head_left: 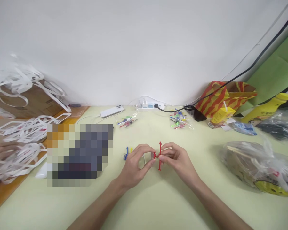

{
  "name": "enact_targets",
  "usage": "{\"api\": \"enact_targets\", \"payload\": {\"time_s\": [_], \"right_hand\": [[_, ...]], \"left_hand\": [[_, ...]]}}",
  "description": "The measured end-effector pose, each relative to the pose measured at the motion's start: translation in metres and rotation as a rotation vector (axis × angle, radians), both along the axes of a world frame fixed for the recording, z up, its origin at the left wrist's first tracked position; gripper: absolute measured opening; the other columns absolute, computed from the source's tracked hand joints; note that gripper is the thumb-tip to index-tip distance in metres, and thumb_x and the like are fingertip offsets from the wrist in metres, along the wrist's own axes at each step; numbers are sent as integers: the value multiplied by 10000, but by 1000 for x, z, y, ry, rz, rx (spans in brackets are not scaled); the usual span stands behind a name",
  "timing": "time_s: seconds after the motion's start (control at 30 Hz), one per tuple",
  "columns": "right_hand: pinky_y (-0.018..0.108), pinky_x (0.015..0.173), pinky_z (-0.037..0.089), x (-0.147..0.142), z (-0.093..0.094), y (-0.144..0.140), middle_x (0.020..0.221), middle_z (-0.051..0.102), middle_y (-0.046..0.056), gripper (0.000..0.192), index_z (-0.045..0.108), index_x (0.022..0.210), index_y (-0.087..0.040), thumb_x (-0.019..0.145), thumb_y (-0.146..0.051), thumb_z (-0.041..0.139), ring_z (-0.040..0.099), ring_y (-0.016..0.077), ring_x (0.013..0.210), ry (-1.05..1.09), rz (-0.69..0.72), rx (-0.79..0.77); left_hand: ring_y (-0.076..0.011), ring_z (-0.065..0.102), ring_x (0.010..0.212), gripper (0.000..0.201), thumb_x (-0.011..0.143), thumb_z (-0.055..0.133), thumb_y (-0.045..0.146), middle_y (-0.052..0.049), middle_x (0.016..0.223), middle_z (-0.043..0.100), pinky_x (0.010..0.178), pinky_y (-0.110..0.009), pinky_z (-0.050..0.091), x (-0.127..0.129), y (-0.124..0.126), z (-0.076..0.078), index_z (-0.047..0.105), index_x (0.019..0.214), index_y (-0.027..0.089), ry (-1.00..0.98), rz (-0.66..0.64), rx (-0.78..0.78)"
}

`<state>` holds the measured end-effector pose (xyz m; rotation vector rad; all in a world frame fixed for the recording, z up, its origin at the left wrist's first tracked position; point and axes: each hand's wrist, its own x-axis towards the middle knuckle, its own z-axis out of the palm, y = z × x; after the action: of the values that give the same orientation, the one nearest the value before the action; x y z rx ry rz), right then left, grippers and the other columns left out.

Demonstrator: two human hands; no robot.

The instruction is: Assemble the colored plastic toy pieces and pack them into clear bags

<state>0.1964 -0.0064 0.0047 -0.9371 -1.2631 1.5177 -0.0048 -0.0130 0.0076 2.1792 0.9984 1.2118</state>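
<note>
Over the pale table my left hand (135, 166) pinches a small red plastic piece (155, 155) between thumb and fingertips. Close to it, my right hand (177, 156) has its thumb and fingers closed on a thin red plastic arrow (160, 147), which stands upright with its point away from me. The two red parts are very near each other; whether they touch I cannot tell. Just beyond my left hand lie a blue plastic arrow (127, 151) and a yellow piece (131, 149), partly covered by the hand.
Two clear packets of coloured plastic parts (127, 120) (180, 120) lie farther back. Behind them are a phone (112, 111) and a power strip (150, 106). A bagged bundle (254, 169) sits right. At left, another person's hand (1, 151) is by white strips (26, 159); a dark object is pixelated.
</note>
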Motion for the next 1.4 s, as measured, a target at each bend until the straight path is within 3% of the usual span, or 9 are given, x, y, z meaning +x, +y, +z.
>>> {"api": "enact_targets", "payload": {"time_s": [0.2, 0.37, 0.9, 1.17, 1.27, 1.4], "right_hand": [[257, 548, 461, 0, -6, -1, 705, 723, 26, 215, 718, 839, -162, 793, -339, 831, 679, 154, 577, 91, 117, -17], [245, 581, 494, 1, -8, 0, 733, 736, 35, 176, 735, 876, -163, 857, -333, 778, 700, 148, 615, 134, 154, -11], [229, 548, 511, -2, -10, -4, 661, 689, 15, 205, 630, 857, -170, 868, -314, 774, 683, 142, 586, 263, 256, -117], [225, 470, 437, -5, -9, -6, 681, 644, -9, 278, 585, 813, -179, 847, -375, 779, 592, 109, 476, 218, 236, -142], [219, 462, 360, 9, 0, 1, 564, 565, -52, 269, 578, 826, -195, 869, -398, 749, 486, 90, 440, 112, 116, -52], [252, 529, 344, 42, 13, 15, 613, 531, -51, 248, 572, 811, -217, 901, -409, 702, 449, 109, 530, -177, -291, 222]], "left_hand": [[-214, 652, 1080, 230, 939, 637, 178, -80, 1106, 703, 956, -377, 531, 3, 1, -5, 640, 1166, 215, -86, -102, -26], [-223, 630, 1053, 206, 924, 671, 179, -79, 1060, 703, 936, -389, 515, 0, 3, -7, 663, 1127, 214, -97, -85, -17], [-214, 603, 942, 164, 924, 690, 256, -59, 947, 710, 872, -380, 490, 4, 0, -8, 704, 1084, 224, -191, -103, -54], [-218, 601, 952, 152, 939, 667, 283, -65, 947, 714, 867, -380, 500, 6, 1, -7, 706, 1072, 220, -158, -108, -65], [-224, 604, 989, 146, 933, 670, 277, -65, 978, 715, 890, -387, 500, 8, 5, -5, 692, 1067, 222, -67, -27, -35], [-223, 615, 1030, 126, 921, 669, 251, -45, 1018, 716, 1040, -457, 436, 6, 10, -6, 678, 1046, 236, 181, 115, 78]]}}
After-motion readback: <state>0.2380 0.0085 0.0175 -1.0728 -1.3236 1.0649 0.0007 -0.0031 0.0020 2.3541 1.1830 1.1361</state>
